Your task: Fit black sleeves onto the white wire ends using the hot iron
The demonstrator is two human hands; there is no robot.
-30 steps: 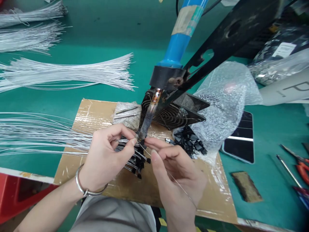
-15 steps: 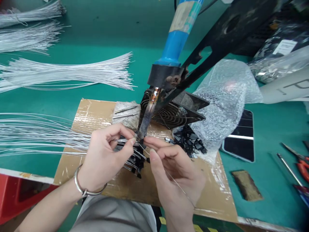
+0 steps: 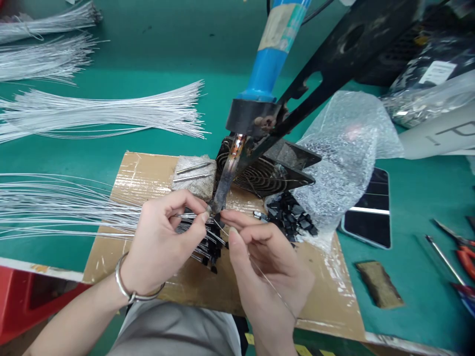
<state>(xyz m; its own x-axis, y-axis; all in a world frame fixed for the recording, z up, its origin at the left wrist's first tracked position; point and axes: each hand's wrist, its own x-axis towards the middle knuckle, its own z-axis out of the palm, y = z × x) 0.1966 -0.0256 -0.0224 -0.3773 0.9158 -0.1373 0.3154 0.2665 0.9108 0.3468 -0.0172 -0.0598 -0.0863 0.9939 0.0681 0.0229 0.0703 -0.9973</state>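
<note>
A blue-handled soldering iron (image 3: 264,74) hangs in a black metal stand arm (image 3: 326,64), its dark tip pointing down between my hands. At that tip my left hand (image 3: 163,244) is closed in a pinch on a thin wire, whose end the fingers mostly hide. My right hand (image 3: 270,272) holds a strand of solder wire (image 3: 272,288) between thumb and fingers, its front end reaching the iron's tip. Below the fingertips lie several wires with black end pieces (image 3: 212,249). Their long silvery lengths (image 3: 74,210) run out to the left under my left hand.
Cardboard (image 3: 319,296) covers the green bench front. Behind my hands are a fan with a wire guard (image 3: 260,175) and a grey pad (image 3: 193,188) bearing metal rods. Black pieces (image 3: 291,215) spill from bubble wrap (image 3: 341,148). A phone (image 3: 367,212), pliers (image 3: 463,247) and wire bundles (image 3: 111,113) lie around.
Almost nothing differs. My right thumb and the solder wire have shifted very slightly left; my left hand stays at the iron's tip.
</note>
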